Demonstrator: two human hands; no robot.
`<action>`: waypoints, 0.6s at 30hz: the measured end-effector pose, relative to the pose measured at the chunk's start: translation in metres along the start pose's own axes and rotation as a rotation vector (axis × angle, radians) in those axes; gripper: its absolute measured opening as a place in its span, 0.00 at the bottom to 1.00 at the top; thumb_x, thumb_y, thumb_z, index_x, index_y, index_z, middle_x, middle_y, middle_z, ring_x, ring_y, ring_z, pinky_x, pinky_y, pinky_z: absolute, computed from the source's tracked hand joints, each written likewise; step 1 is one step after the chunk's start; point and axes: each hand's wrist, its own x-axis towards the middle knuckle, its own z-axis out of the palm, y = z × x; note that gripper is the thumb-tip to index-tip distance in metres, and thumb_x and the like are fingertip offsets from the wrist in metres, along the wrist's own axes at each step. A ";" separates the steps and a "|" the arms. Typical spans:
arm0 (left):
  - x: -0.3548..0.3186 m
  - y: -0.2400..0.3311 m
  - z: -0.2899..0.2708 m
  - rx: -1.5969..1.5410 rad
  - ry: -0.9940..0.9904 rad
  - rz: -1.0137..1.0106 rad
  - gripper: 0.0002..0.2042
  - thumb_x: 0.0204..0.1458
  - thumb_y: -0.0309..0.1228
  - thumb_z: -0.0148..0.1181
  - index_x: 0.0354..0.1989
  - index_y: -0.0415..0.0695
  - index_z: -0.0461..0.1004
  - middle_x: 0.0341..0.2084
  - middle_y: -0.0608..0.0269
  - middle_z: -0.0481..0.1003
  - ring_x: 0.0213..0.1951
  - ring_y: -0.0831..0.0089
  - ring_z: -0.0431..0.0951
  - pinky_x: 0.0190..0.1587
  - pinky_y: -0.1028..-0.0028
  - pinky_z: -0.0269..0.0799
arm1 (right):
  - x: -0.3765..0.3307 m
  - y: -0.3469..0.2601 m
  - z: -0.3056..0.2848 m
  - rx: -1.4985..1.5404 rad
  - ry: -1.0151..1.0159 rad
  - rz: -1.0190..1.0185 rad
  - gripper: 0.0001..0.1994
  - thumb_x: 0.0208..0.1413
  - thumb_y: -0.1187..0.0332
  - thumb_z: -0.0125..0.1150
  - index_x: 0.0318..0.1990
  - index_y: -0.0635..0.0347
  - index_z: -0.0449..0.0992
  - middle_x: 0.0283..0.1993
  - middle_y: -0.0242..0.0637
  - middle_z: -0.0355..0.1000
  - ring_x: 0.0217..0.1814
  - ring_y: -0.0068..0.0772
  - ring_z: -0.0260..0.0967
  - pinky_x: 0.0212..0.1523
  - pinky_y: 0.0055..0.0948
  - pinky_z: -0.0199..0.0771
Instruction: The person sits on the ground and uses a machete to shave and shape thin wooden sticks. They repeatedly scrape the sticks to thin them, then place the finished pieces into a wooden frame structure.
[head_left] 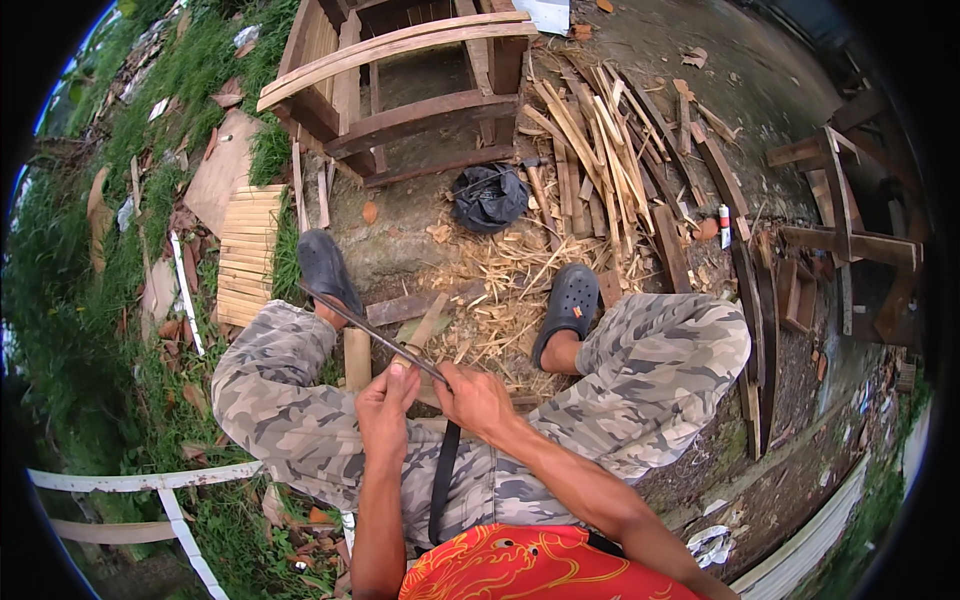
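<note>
- One blade [365, 330], long, thin and dark, slants over the ground between the knees, its far tip pointing up and left beside the left clog [328, 270].
- Right hand [474, 402]: closed around the near end of the blade, knuckles up.
- Left hand [388, 405]: fingers curled and thumb pressed at the near end of a pale stick [428, 319]; whether it also touches the blade, I cannot tell.
- Stick: it runs up and right from the left hand, crossing the blade just beyond the thumb.
- Both hands are close together, above the lap of the camouflage trousers [665, 360].
- Black strap [443, 485]: hangs over the lap, below the right hand.
- Shavings [500, 310]: strewn thickly on the ground between the left clog and the right clog [570, 312].
- Black bag [490, 198]: on the ground beyond the shavings, with a hammer [539, 190] just to its right.
- Wood pile [610, 150]: pale and dark strips lying loosely, right of the hammer.
- Wooden frame [430, 112]: stands beyond the bag, at the top.
- Slat panel [247, 255]: on the grass [130, 230] at left, just below a flat brown board [226, 170].
- Tube [724, 226]: white and red, near the right edge of the pile.
- Red shirt [520, 565]: at the lower edge, between the forearms.
</note>
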 end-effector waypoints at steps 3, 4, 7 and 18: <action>0.002 0.000 0.003 -0.029 -0.032 0.007 0.22 0.68 0.38 0.55 0.55 0.26 0.73 0.51 0.43 0.76 0.56 0.58 0.78 0.62 0.64 0.73 | -0.001 0.003 0.001 0.007 0.001 0.030 0.07 0.59 0.67 0.58 0.38 0.61 0.72 0.29 0.53 0.76 0.29 0.63 0.74 0.30 0.55 0.74; 0.002 0.000 0.003 -0.025 -0.035 0.010 0.22 0.68 0.38 0.55 0.55 0.26 0.73 0.52 0.43 0.76 0.56 0.58 0.78 0.62 0.64 0.73 | 0.000 0.004 0.001 0.007 0.014 0.054 0.07 0.59 0.67 0.58 0.38 0.61 0.72 0.29 0.53 0.76 0.29 0.63 0.74 0.30 0.55 0.74; 0.002 0.000 0.005 -0.024 -0.040 0.006 0.22 0.67 0.37 0.55 0.56 0.26 0.73 0.52 0.42 0.76 0.56 0.58 0.78 0.62 0.64 0.73 | 0.000 0.008 0.003 -0.016 0.031 0.051 0.07 0.59 0.67 0.59 0.38 0.60 0.72 0.29 0.53 0.76 0.29 0.63 0.74 0.30 0.55 0.74; 0.000 -0.004 0.009 -0.009 -0.023 -0.018 0.23 0.66 0.39 0.57 0.57 0.28 0.72 0.52 0.44 0.76 0.56 0.58 0.78 0.62 0.64 0.72 | 0.001 0.015 0.002 0.030 -0.040 -0.015 0.07 0.59 0.67 0.59 0.37 0.61 0.74 0.29 0.52 0.77 0.29 0.61 0.75 0.31 0.52 0.76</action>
